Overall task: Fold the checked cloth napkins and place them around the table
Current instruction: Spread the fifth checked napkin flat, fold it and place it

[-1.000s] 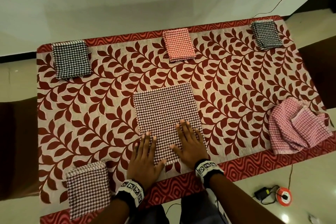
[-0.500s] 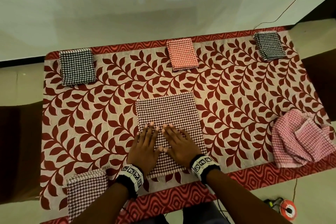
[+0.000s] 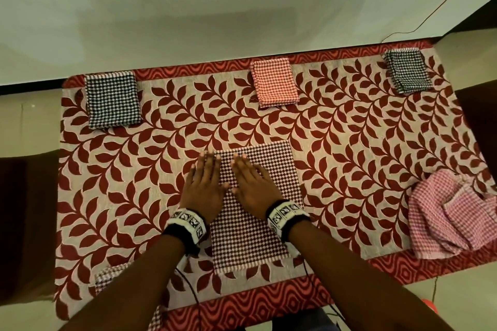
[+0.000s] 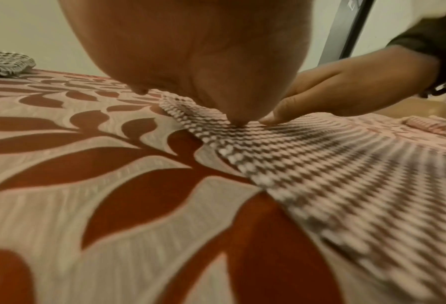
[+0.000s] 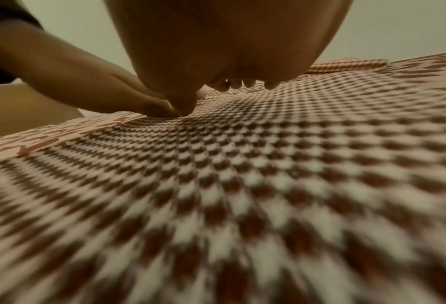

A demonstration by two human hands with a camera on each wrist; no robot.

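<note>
table: covered in a leaf-print tablecloth (image 3: 349, 148), napkins parked along its edges

done pile: black-check napkin (image 3: 112, 101) at the far left corner, orange-check napkin (image 3: 274, 82) mid far edge, second black-check napkin (image 3: 407, 71) at the far right corner, plus one near the near left corner mostly hidden under the left forearm

still to do: loose pink-check heap (image 3: 454, 212) crumpled by the right edge, near corner

working napkin: maroon-check napkin (image 3: 258, 196) lies flat in the middle, closer to the near edge; long axis runs near-to-far, short sides facing the person and the far edge

left hand (image 3: 203, 191): flat, fingers straight, holding nothing; presses the napkin's left edge, partly on the tablecloth

right hand (image 3: 254, 188): same deal, flat palm-down on the napkin, nothing gripped; thumbs nearly touching in the wrist views

what matters next: both hands sit on the left half, fingers pointing to the far edge. I'd guess the next fold brings the far short edge back toward the near one, and the far left corner is the closer grab.
</note>
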